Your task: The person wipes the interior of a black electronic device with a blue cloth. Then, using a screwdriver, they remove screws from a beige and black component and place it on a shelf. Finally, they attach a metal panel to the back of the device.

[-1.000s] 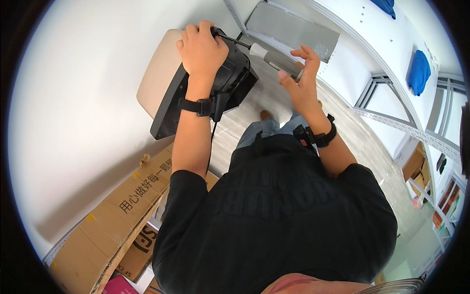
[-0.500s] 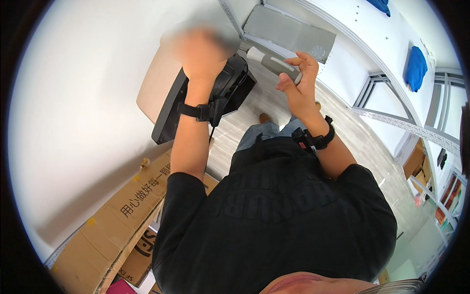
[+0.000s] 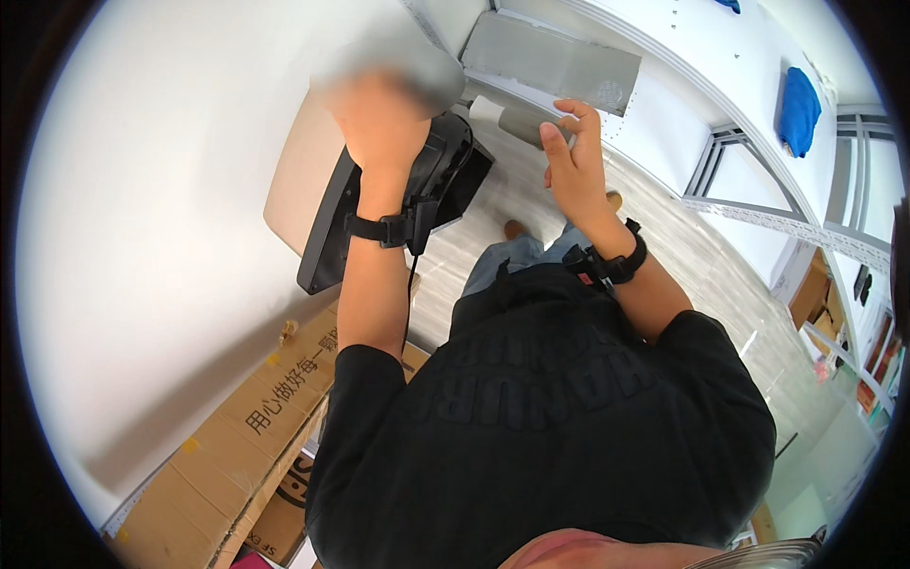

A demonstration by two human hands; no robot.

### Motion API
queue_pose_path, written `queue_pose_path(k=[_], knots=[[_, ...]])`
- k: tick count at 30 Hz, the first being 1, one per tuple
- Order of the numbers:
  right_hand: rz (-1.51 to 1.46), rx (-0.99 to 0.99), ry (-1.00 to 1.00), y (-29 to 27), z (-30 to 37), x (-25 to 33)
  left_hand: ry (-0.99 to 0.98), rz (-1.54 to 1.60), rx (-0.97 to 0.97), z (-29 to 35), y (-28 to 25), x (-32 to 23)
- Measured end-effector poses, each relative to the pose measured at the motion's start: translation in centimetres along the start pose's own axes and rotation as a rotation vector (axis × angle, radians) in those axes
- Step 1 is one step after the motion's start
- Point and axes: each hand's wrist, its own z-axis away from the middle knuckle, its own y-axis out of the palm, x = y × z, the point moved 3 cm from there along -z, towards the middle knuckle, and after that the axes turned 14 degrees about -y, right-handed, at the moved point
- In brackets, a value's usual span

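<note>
My right hand [image 3: 578, 161] is closed loosely around the rear of a screwdriver [image 3: 517, 123] with a thick grey handle and a white front collar. Its thumb and index finger stand partly raised. The thin shaft points left into a blurred patch, so what its tip meets is hidden. Inside that patch is my left hand [image 3: 384, 123], its fingers smeared, above a black device [image 3: 327, 228] with a flat edge like a screen housing. Whether the left fingers grip anything does not show.
A beige panel [image 3: 289, 171] stands behind the device at the white wall. Lower left lies a long cardboard box [image 3: 218, 455]. A grey plate [image 3: 545, 57] rests on the white shelving at the top; blue cloth [image 3: 801, 109] hangs at the right.
The screwdriver handle has turned about its axis: its pale strip no longer shows. My right thumb has risen along it. My left hand has shifted slightly left and down in the picture.
</note>
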Motion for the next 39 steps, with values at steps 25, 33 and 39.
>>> queue_pose_path(k=[25, 33, 39], knots=[[-0.126, 0.118, 0.169, -0.4, 0.0, 1.3, -0.079, 0.092, 0.023, -0.1, 0.3, 0.3], [-0.287, 0.082, 0.278, -1.3, 0.1, 0.9, -0.102, 0.094, 0.058, -0.1, 0.6, 0.3], [-0.237, 0.071, 0.238, -3.7, 0.5, 0.8, -0.11, 0.128, 0.092, -0.4, 0.5, 0.5]])
